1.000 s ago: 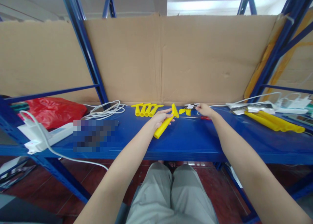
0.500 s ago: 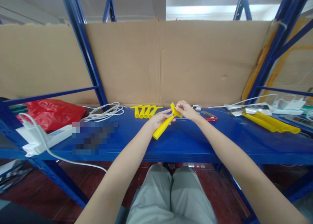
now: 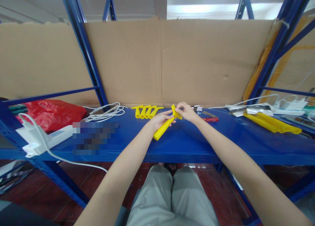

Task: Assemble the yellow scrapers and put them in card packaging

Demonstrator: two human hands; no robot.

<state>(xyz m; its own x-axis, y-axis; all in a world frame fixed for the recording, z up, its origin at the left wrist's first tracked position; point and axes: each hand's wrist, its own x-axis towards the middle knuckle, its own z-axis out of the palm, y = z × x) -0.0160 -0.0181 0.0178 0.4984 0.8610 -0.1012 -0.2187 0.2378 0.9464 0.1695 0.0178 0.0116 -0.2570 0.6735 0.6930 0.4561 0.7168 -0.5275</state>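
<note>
My left hand [image 3: 161,120] is closed around the neck of a yellow T-shaped tool with a tubular handle [image 3: 162,130]. Its hollow lower end tilts down toward me, and its wide flat head points away. At the head, the bent fingers of my right hand [image 3: 185,111] pinch the upper edge. Whether a small part sits between those fingertips is too small to make out. Left of my hands, several like yellow T-shaped tools [image 3: 147,112] lie side by side on the blue shelf [image 3: 194,144]. A red knife-like tool [image 3: 211,119] lies just right of my right hand.
More yellow tubes [image 3: 273,123] lie at the right beside silvery packets [image 3: 237,111] and white chargers [image 3: 292,106]. At the left are a red plastic bag [image 3: 54,112], coiled white cable [image 3: 108,112] and a white power strip [image 3: 57,137]. Cardboard [image 3: 123,61] walls the back; blue posts [image 3: 86,52] flank it.
My right fingers have shifted slightly left along the tool's head, and more of its lower right side shows. The left hand and handle stay nearly in place.
</note>
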